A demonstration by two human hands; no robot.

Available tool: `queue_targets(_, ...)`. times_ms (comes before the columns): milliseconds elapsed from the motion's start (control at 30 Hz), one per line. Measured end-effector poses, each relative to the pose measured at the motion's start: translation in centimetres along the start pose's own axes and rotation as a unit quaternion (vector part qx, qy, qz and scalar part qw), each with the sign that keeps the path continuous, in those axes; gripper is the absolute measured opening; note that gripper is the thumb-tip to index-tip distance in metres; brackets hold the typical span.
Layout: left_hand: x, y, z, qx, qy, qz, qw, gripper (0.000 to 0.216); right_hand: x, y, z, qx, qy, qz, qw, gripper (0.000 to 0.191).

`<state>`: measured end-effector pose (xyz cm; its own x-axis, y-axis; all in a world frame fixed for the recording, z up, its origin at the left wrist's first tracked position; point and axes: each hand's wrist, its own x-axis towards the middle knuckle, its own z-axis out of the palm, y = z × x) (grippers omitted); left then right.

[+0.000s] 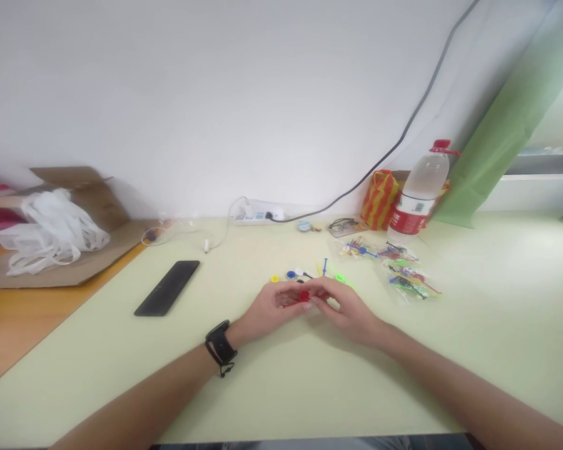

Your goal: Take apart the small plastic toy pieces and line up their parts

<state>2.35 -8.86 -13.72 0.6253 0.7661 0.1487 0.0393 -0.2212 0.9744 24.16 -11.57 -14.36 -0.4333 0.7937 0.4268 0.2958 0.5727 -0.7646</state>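
Note:
My left hand [268, 312] and my right hand [344, 307] meet over the pale green table [281, 381], fingers pinched together on a small red plastic piece [304, 296]. A black watch [220, 347] is on my left wrist. Just beyond my fingers lie several small coloured plastic parts [296, 275] in yellow, blue, white and green. To the right lie clear bags of coloured plastic sticks [406, 278].
A black phone [167, 287] lies left of my hands. A water bottle [418, 194] with a red cap, a striped orange bag [380, 199] and a white power strip [258, 215] stand by the wall. White plastic bags [51, 231] on cardboard sit far left.

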Motion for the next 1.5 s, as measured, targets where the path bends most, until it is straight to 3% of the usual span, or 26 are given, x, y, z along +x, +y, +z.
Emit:
queue_targets(267, -0.1, -0.3, -0.5, 0.1, 0.045, 0.06, 0.992, 0.027, 0.1, 0.2, -0.4, -0.046, 0.007, 0.057, 0.997, 0.019)
queue_targets(600, -0.1, -0.4, -0.9, 0.199, 0.049, 0.086, 0.975, 0.021, 0.5, 0.3, -0.7, 0.042, -0.008, 0.098, 0.994, 0.025)
queue_targets(1100, -0.3, 0.0, -0.8, 0.152, 0.02, 0.061, 0.986, 0.02, 0.4, 0.3, -0.3, 0.079, -0.011, 0.109, 0.991, 0.03)
queue_targets(1300, -0.2, 0.2, -0.4, 0.068, -0.008, 0.056, 0.996, 0.025, 0.6, 0.7, -0.5, 0.126, 0.029, 0.119, 0.984, 0.031)
queue_targets(1500, 0.1, -0.9, -0.8, -0.003, 0.069, 0.017, 0.997, 0.028, 0.5, 0.4, -1.0, 0.041, 0.107, 0.086, 0.99, 0.032)
